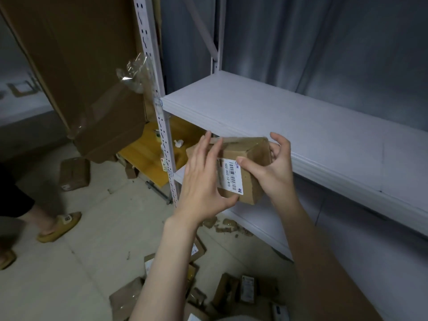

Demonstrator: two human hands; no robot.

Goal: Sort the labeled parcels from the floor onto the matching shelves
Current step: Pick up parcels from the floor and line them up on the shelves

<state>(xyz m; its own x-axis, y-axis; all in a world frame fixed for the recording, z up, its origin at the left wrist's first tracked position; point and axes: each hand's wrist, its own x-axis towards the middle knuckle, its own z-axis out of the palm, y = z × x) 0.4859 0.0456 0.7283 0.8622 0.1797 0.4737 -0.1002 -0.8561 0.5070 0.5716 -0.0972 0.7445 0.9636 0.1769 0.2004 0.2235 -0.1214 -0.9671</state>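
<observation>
A small brown cardboard parcel (251,156) with a white barcode label is held in the air in front of the white shelf's (289,121) front edge. My left hand (201,179) grips its left side, thumb under the bottom edge. My right hand (274,167) holds its right side, thumb pressed beside the label, fingers curled behind. The shelf board behind the parcel is bare. Several more brown parcels (228,293) lie on the tiled floor below my forearms.
A perforated white upright (159,107) stands at the shelf's left end. A tall cardboard box (88,72) with loose tape leans left of it. Another person's sandalled foot (60,227) is on the floor at left. A lower shelf (261,225) sits beneath.
</observation>
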